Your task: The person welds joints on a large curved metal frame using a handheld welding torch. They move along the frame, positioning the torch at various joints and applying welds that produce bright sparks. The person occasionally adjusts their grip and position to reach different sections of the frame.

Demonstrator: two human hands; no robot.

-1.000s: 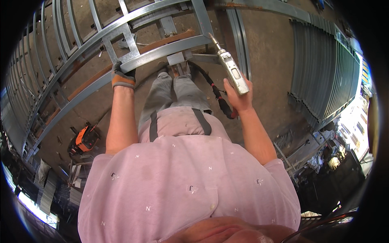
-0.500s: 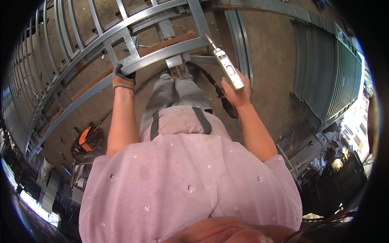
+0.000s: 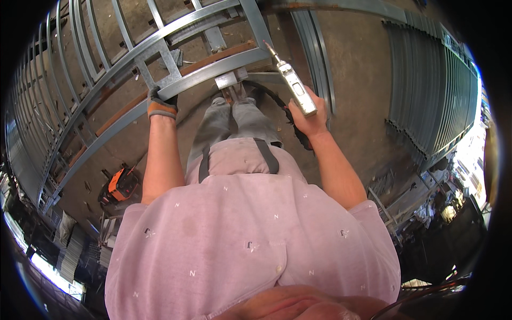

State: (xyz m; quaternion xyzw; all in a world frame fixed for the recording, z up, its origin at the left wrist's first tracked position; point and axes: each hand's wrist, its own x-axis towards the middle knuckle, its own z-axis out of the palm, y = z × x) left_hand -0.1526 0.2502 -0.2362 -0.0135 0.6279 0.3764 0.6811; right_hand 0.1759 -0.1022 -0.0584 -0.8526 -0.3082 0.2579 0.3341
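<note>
My left hand point(image 3: 162, 105), in a dark grey and orange glove, is closed around the near rail of a galvanized steel frame point(image 3: 216, 71). In my bare right hand point(image 3: 311, 120) is a silver, boxy welding gun point(image 3: 294, 85) with a narrow pointed nozzle. Its tip is at the frame's right corner, where the near rail meets a crosspiece; whether it touches cannot be made out. A black cable point(image 3: 269, 95) runs below the gun toward my right hand. Under the near rail, close to my feet, sits a short square metal block point(image 3: 228, 80).
Long steel bars point(image 3: 314, 58) lie on the floor right of the frame. Farther right is a stack of corrugated metal sheets point(image 3: 418, 90). An orange and black machine point(image 3: 121, 185) stands on the floor at left. Barred metal panels point(image 3: 58, 69) extend far left.
The view has shifted slightly. My right hand and the welding gun have moved a little to the left and up. My left hand keeps its hold on the frame.
</note>
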